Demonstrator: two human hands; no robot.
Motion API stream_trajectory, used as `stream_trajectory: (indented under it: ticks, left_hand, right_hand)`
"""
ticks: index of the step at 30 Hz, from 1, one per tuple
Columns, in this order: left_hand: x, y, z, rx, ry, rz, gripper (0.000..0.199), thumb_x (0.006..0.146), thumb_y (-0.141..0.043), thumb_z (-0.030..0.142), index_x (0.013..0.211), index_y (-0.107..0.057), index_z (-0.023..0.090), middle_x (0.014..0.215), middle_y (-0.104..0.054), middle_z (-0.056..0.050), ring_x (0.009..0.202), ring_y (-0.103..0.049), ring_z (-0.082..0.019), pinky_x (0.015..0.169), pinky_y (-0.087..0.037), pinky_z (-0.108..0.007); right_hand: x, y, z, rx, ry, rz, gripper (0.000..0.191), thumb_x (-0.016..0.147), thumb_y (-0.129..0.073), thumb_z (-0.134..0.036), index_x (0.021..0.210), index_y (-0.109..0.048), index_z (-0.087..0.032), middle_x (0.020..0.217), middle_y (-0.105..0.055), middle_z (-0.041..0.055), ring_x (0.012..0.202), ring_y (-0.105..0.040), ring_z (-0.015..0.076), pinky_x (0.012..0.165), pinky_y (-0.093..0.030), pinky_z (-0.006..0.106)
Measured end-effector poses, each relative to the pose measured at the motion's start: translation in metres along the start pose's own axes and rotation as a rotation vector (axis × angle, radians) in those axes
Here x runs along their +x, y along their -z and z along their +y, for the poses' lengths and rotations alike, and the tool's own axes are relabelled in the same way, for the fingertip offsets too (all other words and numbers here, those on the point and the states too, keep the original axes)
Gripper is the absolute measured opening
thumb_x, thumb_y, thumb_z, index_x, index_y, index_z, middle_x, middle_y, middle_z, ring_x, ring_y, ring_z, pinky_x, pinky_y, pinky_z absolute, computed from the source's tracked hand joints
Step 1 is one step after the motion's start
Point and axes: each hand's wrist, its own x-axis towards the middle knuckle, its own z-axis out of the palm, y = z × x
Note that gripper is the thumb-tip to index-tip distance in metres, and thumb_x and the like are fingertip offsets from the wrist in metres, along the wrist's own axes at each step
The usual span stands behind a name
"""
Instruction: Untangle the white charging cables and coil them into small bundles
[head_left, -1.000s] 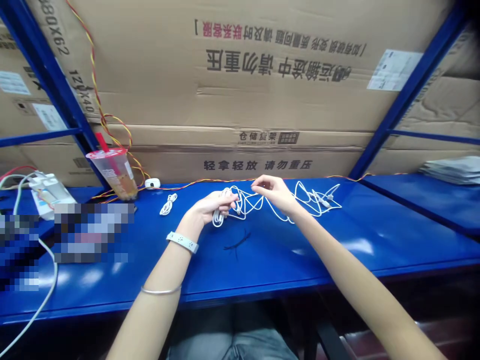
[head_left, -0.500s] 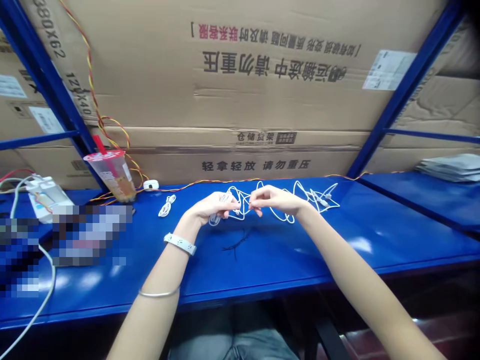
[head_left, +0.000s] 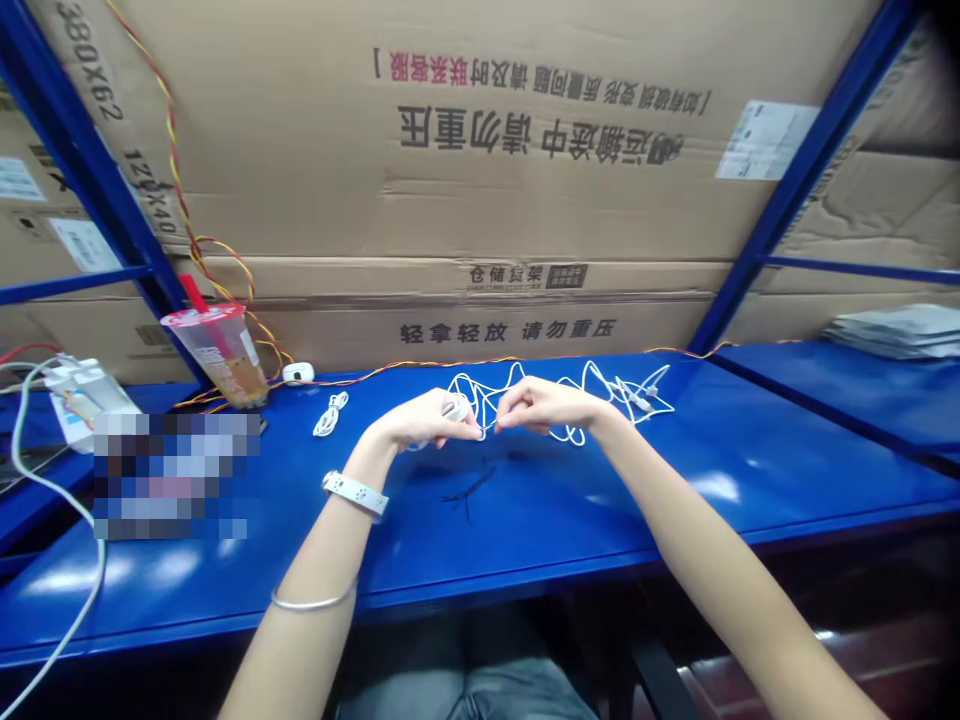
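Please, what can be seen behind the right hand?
Loops of white cable show on both sides of the right hand, with cardboard farther back. What lies directly behind the hand itself is covered.

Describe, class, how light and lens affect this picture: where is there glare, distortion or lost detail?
Head view: white glare on the blue tabletop, at front left and right; head view: the blue uprights splay outward, suggesting wide-angle distortion; head view: top right corner dark; head view: pixelated patch at left hiding detail; head view: white cable ends soft.
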Motion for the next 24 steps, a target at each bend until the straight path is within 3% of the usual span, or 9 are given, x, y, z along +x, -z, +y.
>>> stream_trajectory:
  ticks: [3, 5, 7, 11, 14, 16, 20, 24]
  left_hand:
    - [-0.004, 0.000, 0.004, 0.039, 0.008, -0.087, 0.031, 0.067, -0.072, 0.044, 0.082, -0.067, 0.018, 0.059, -0.055, 0.002, 0.045, -0.044, -0.009, 0.042, -0.032, -0.021]
    - [-0.007, 0.002, 0.004, 0.065, 0.040, -0.155, 0.032, 0.070, -0.070, 0.045, 0.089, -0.068, 0.019, 0.056, -0.056, 0.002, 0.044, -0.046, -0.010, 0.043, -0.032, -0.021]
    - [-0.010, 0.007, 0.005, 0.072, 0.046, -0.184, 0.033, 0.073, -0.067, 0.045, 0.094, -0.068, 0.019, 0.052, -0.058, 0.000, 0.047, -0.050, -0.012, 0.044, -0.032, -0.021]
    - [-0.014, 0.017, 0.003, -0.054, 0.025, -0.004, 0.035, 0.074, -0.067, 0.045, 0.096, -0.067, 0.018, 0.058, -0.060, -0.001, 0.050, -0.050, -0.011, 0.046, -0.033, -0.020]
    - [-0.010, 0.018, -0.003, -0.307, 0.046, 0.197, 0.034, 0.072, -0.071, 0.041, 0.094, -0.063, 0.016, 0.060, -0.053, 0.002, 0.046, -0.041, -0.006, 0.043, -0.031, -0.017]
    - [-0.005, 0.016, -0.007, -0.514, 0.056, 0.264, 0.031, 0.072, -0.073, 0.035, 0.091, -0.059, 0.015, 0.060, -0.049, 0.004, 0.044, -0.037, -0.003, 0.043, -0.030, -0.015]
    - [0.005, 0.010, -0.012, -0.808, 0.060, 0.266, 0.026, 0.078, -0.068, 0.034, 0.091, -0.053, 0.017, 0.064, -0.051, 0.003, 0.046, -0.043, -0.005, 0.044, -0.037, -0.016]
    - [0.015, 0.004, -0.015, -0.940, 0.068, 0.281, 0.023, 0.086, -0.057, 0.038, 0.092, -0.055, 0.016, 0.065, -0.056, 0.000, 0.049, -0.053, -0.010, 0.047, -0.043, -0.021]
  right_hand:
    - [0.000, 0.001, 0.000, 0.008, 0.045, -0.034, 0.030, 0.076, -0.066, -0.043, 0.086, -0.073, -0.016, 0.066, -0.066, 0.0011, 0.059, -0.058, 0.0125, 0.062, -0.046, 0.025]
    - [0.000, 0.002, -0.001, -0.004, 0.078, -0.070, 0.029, 0.077, -0.066, -0.043, 0.086, -0.074, -0.017, 0.076, -0.070, 0.0039, 0.076, -0.063, 0.0172, 0.076, -0.048, 0.030]
    - [0.000, 0.002, -0.002, -0.030, 0.099, -0.125, 0.027, 0.077, -0.066, -0.042, 0.087, -0.075, -0.018, 0.086, -0.071, 0.0052, 0.085, -0.064, 0.0189, 0.081, -0.048, 0.031]
    - [0.002, -0.005, -0.006, -0.138, 0.148, -0.203, 0.025, 0.080, -0.064, -0.039, 0.092, -0.075, -0.020, 0.093, -0.070, 0.0045, 0.091, -0.062, 0.0180, 0.086, -0.045, 0.031]
    - [0.007, -0.014, -0.006, -0.208, 0.200, -0.243, 0.023, 0.081, -0.064, -0.037, 0.092, -0.076, -0.021, 0.091, -0.070, 0.0035, 0.089, -0.060, 0.0165, 0.084, -0.044, 0.029]
    - [0.009, -0.018, -0.004, -0.229, 0.226, -0.245, 0.021, 0.079, -0.067, -0.036, 0.090, -0.076, -0.021, 0.087, -0.070, 0.0034, 0.086, -0.060, 0.0161, 0.080, -0.044, 0.028]
    - [0.011, -0.023, -0.002, -0.227, 0.246, -0.131, 0.023, 0.074, -0.072, -0.035, 0.093, -0.075, -0.022, 0.091, -0.069, 0.0027, 0.084, -0.059, 0.0161, 0.077, -0.044, 0.027]
    - [0.016, -0.031, -0.003, -0.216, 0.199, 0.179, 0.022, 0.082, -0.062, -0.037, 0.093, -0.070, -0.020, 0.090, -0.068, 0.0026, 0.084, -0.060, 0.0162, 0.076, -0.044, 0.028]
